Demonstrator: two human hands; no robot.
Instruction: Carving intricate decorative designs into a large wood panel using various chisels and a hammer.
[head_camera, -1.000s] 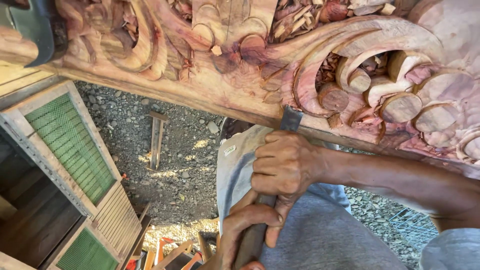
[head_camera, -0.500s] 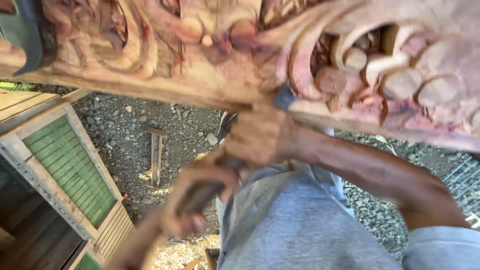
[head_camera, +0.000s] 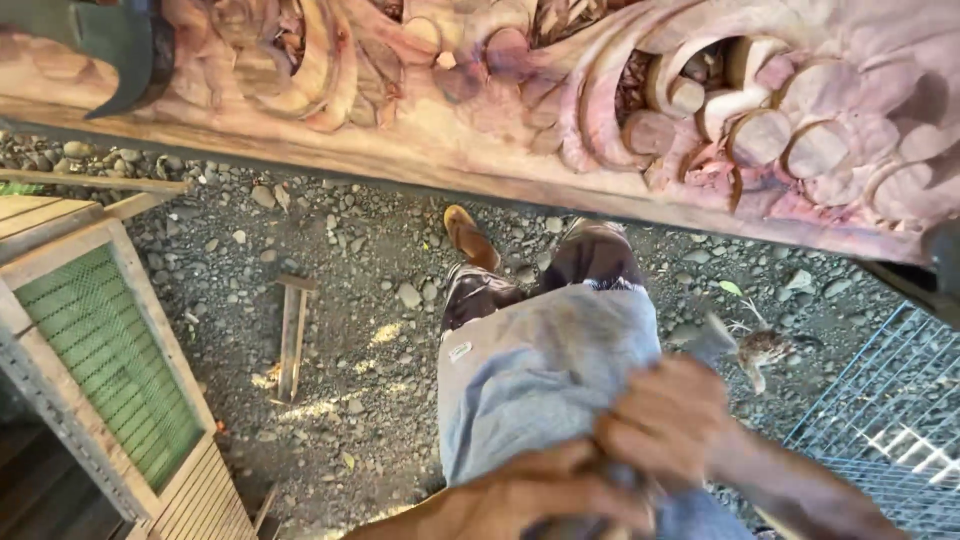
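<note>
A large reddish carved wooden panel (head_camera: 620, 110) with scrolls and round shapes spans the top of the view. Both my hands are low at the bottom, over my grey shorts (head_camera: 540, 370) and away from the panel. My right hand (head_camera: 670, 420) is closed around a chisel, whose grey blade (head_camera: 712, 338) sticks up past the knuckles. My left hand (head_camera: 560, 495) curls around the dark handle end (head_camera: 622, 478) just beside the right hand. Motion blur hides the fingers' detail.
Grey gravel ground (head_camera: 350, 260) lies below. A wooden frame with green mesh (head_camera: 100, 360) stands at the left, and a wire grid (head_camera: 890, 420) at the lower right. A small wooden piece (head_camera: 291, 335) lies on the gravel. A dark green clamp (head_camera: 120, 50) grips the panel's top left. My sandalled foot (head_camera: 470, 238) rests under the panel.
Both hands with the chisel have dropped from the panel's lower edge down to my lap. The view has shifted, showing more gravel and my leg.
</note>
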